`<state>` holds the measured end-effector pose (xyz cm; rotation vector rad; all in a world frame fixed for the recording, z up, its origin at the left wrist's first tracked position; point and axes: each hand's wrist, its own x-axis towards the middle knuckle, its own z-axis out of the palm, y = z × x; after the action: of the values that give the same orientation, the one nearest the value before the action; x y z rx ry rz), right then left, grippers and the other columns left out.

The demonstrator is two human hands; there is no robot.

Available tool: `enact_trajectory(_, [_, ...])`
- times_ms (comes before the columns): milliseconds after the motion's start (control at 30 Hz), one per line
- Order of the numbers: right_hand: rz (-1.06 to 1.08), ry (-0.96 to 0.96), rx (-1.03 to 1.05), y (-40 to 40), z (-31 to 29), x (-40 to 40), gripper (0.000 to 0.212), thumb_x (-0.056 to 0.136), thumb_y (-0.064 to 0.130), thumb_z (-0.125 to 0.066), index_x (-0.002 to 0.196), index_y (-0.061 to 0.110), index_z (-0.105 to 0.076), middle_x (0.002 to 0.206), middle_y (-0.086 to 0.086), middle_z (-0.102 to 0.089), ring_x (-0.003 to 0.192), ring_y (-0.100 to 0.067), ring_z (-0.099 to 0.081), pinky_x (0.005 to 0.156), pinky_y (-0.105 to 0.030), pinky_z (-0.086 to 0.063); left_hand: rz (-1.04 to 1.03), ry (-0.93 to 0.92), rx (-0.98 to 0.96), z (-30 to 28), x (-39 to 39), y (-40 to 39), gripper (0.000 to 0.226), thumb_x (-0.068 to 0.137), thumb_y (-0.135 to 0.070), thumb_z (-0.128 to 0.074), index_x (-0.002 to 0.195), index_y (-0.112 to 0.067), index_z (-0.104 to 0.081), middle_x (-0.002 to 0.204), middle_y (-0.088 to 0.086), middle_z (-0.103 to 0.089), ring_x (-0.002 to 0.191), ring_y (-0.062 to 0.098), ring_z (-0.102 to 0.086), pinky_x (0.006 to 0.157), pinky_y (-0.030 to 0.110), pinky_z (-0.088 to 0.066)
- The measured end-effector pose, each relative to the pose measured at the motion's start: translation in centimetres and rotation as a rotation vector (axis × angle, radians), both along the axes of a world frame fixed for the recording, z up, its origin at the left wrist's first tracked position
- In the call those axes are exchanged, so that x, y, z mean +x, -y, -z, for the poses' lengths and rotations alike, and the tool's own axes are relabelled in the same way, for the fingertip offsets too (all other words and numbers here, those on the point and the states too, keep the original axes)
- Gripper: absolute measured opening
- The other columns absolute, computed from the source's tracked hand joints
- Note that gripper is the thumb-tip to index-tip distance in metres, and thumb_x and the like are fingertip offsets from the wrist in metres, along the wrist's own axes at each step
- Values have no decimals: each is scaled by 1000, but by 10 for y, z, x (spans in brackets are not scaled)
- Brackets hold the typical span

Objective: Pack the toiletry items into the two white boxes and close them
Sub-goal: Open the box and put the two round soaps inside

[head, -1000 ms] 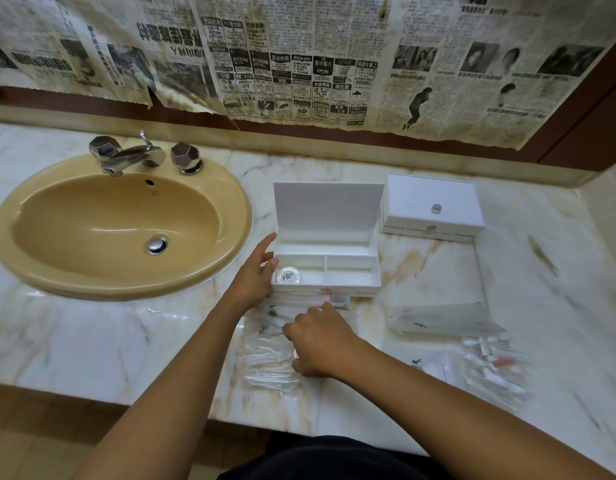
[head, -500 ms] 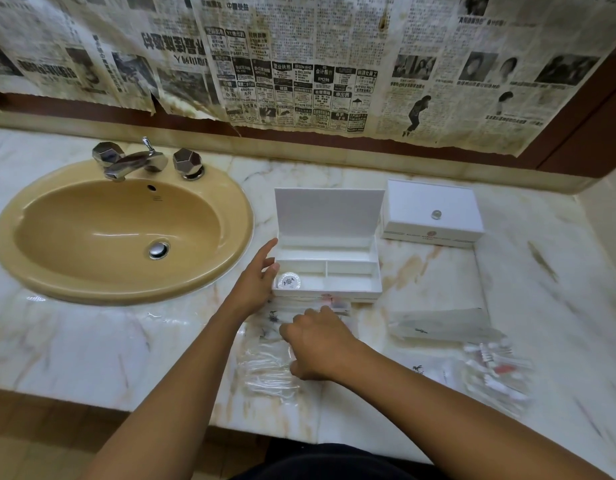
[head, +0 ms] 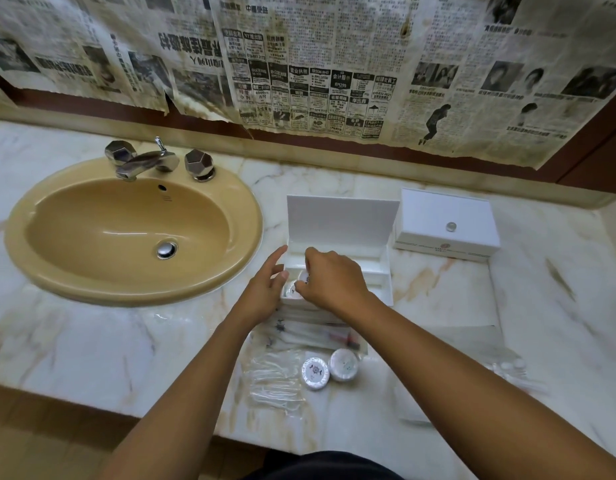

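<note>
An open white box (head: 382, 271) with its lid raised stands mid-counter. My right hand (head: 334, 282) is over its left compartment, fingers curled round a small round white soap (head: 303, 277). Another round soap (head: 291, 289) lies in that compartment. My left hand (head: 265, 292) rests against the box's left front corner with fingers relaxed. A second white box (head: 445, 220), lid down, stands to the right. On the counter in front lie two round wrapped soaps (head: 315, 373) (head: 343, 363), long clear-wrapped packets (head: 313, 336) and a bag of cotton swabs (head: 275, 382).
A tan oval sink (head: 39, 237) with a chrome tap (head: 143, 162) fills the counter's left. More blurred clear packets (head: 507, 368) lie at the right. The marble counter's front edge (head: 126, 407) runs below. Newspaper covers the wall (head: 317, 64) behind.
My right hand has lifted from the items near the front and moved forward over the open box holding a round soap. Two round soaps it covered are now visible. The left hand stayed put.
</note>
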<state>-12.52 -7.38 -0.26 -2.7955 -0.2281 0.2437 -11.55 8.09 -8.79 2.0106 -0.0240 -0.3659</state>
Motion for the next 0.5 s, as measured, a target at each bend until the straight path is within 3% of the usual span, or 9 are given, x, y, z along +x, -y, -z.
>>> enact_trajectory(133, [21,-69,-52,-6,11,8,23,85,37,-60,83,15,-52,80,-1,-53,80,-24,-54,65,-29,-37,-4,10,-2,-1,0,-1,47,105,-29,-39,147,-48,-27,141,7,-48,123,-4,-40,102,35,-43])
enact_trajectory(267, [15,-94,-66,-13,20,11,28,85,38,-60,96,12,-61,99,-8,-63,93,-29,-60,69,-30,-37,-2,31,-6,0,0,0,47,105,-27,-40,145,-47,-28,139,10,-51,125,-1,-41,102,30,-39])
enact_trajectory(400, [4,-104,-73,-13,21,13,35,86,44,-60,98,12,-61,101,-9,-63,94,-29,-60,69,-30,-37,-2,23,-8,0,0,-1,46,105,-29,-39,144,-50,-28,138,12,-52,124,-2,-42,105,37,-42])
enact_trajectory(500, [-9,-132,-98,-11,20,13,32,89,41,-57,101,12,-61,103,-9,-63,96,-29,-60,69,-29,-38,-1,24,3,-1,0,-1,46,105,-29,-39,145,-48,-28,139,11,-51,123,-1,-43,102,33,-41])
